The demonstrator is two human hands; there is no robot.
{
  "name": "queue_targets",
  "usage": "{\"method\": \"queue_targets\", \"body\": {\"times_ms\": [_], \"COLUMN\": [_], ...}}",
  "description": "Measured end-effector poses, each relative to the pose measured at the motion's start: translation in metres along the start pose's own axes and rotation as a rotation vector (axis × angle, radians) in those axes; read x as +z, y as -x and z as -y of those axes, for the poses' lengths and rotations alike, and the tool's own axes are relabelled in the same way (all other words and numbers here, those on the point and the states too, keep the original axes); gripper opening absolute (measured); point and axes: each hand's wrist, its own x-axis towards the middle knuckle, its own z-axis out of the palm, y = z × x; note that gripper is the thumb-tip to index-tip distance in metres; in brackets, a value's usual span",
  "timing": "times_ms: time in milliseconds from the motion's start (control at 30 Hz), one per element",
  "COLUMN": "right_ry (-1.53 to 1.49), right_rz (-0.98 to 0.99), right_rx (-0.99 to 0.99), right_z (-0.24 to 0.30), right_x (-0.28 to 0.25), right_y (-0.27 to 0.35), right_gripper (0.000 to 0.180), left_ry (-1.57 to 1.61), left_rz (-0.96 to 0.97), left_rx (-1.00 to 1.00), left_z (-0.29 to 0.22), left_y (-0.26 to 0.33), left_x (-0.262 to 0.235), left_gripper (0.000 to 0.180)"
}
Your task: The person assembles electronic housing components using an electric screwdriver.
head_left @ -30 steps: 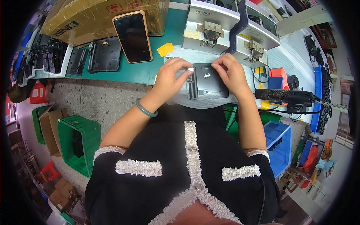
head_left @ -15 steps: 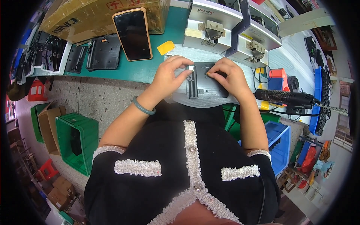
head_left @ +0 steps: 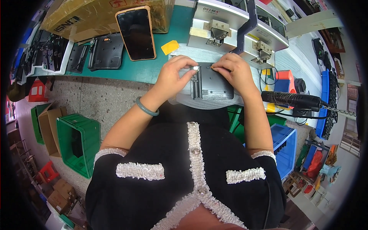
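1. hands met over a dark grey plastic panel (head_left: 212,82) that lay flat on a grey pad at the near edge of the green bench (head_left: 145,69).
2. the left hand (head_left: 174,74) had thumb and forefinger pinched together on a small silvery part (head_left: 196,68), held just above the panel's upper left corner.
3. the right hand (head_left: 232,71) had its fingertips closed on a tiny piece too small to tell, right beside the silvery part and touching the panel's top edge.
4. a slotted recess in the panel ran down from just under the left pinch.
5. a green bangle (head_left: 147,109) sat on the left wrist.
6. beyond both hands stood a pale grey machine (head_left: 218,23) with metal clamps.
7. left of the left hand, well apart, a phone (head_left: 136,32) with an orange rim leaned on a cardboard box (head_left: 96,15); a yellow tag (head_left: 170,46) lay between phone and hand.
8. right of the right hand, a black power tool (head_left: 293,99) lay near the forearm.
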Motion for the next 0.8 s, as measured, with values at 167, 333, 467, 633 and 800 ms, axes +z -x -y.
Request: {"method": "queue_targets", "body": {"times_ms": [167,333,467,633,800], "right_ry": [0.069,-0.204,-0.315,-0.288,-0.637], "right_rz": [-0.095,-0.270,-0.707,-1.131,-0.963], "right_rx": [-0.009,0.234,0.180,0.346,0.475], "right_z": [0.005,0.026,0.025,0.020,-0.003], "right_x": [-0.007,-0.049,-0.065,-0.078,-0.084], "right_y": [0.013,0.070,0.148,0.157,0.132], "right_gripper": [0.025,0.028,0.006,0.019,0.053], "left_ry": [0.053,-0.160,-0.221,-0.282,-0.261], "left_rz": [-0.019,-0.099,-0.032,0.005,-0.066], "left_rx": [-0.060,0.165,0.155,0.116,0.148], "left_z": [-0.009,-0.012,-0.017,-0.011,-0.010], "left_y": [-0.001,-0.010,-0.024,-0.029,-0.029], "left_x": [0.000,0.009,0.028,0.041,0.048], "left_gripper": [0.019,0.020,0.018,0.013,0.006]}}
